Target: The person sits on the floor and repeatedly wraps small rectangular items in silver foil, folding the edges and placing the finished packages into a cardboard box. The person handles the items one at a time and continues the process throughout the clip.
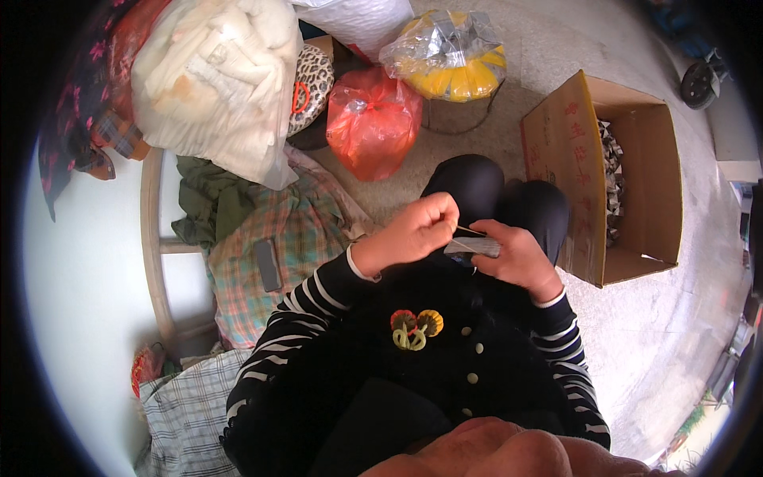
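Note:
My left hand [411, 232] pinches a thin light band or cord at the left, its fingers closed on it. From there two strands of the cord [470, 242] stretch across to my right hand [514, 253]. That hand also holds a small flat bundle of greyish strips [480, 245] over my lap; its exact make cannot be told. Both hands are above my dark-trousered knees. A black garment with a red and yellow flower ornament [416, 329] lies on my front, below the hands.
An open cardboard box [554, 179] holding folded grey pieces [612, 179] stands right of my knees. Ahead are a red plastic bag [374, 128], a yellow-and-clear wrapped bundle [462, 77] and a large whitish bag [214, 83]. A phone [267, 265] lies on plaid cloth [232, 286] at left.

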The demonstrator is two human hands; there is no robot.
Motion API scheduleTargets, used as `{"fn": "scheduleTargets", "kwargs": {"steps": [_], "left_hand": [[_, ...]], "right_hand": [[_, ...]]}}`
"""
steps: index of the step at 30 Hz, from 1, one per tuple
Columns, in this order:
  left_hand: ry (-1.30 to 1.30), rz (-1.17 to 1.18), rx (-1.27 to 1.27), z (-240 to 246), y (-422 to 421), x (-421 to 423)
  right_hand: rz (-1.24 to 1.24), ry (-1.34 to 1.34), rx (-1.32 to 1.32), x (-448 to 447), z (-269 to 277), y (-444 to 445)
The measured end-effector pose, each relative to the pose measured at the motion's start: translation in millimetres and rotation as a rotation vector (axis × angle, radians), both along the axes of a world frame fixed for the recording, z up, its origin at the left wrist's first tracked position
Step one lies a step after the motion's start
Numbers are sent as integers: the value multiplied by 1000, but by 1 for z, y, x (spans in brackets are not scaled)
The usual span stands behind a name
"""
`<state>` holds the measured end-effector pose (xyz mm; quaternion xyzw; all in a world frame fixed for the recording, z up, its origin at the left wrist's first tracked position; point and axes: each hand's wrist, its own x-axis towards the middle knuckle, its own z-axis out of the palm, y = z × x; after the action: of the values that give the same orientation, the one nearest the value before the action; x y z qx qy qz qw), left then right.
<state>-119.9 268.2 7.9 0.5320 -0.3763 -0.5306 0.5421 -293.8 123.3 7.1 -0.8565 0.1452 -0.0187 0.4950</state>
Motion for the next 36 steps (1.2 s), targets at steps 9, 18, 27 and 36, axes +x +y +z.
{"fn": "scheduleTargets", "kwargs": {"steps": [9,18,27,36], "left_hand": [[-142,-273,-28,44,-17,10],[-245,-321,-9,41,-41,19],[-126,49,14,9,-47,36],[-411,759,333,-138,-93,215]], "right_hand": [[-66,-42,-298,1,15,-7],[-282,-311,-255,6,-4,-34],[-141,-234,101,25,-30,-32],[-105,-171,211,29,-35,-38]]}}
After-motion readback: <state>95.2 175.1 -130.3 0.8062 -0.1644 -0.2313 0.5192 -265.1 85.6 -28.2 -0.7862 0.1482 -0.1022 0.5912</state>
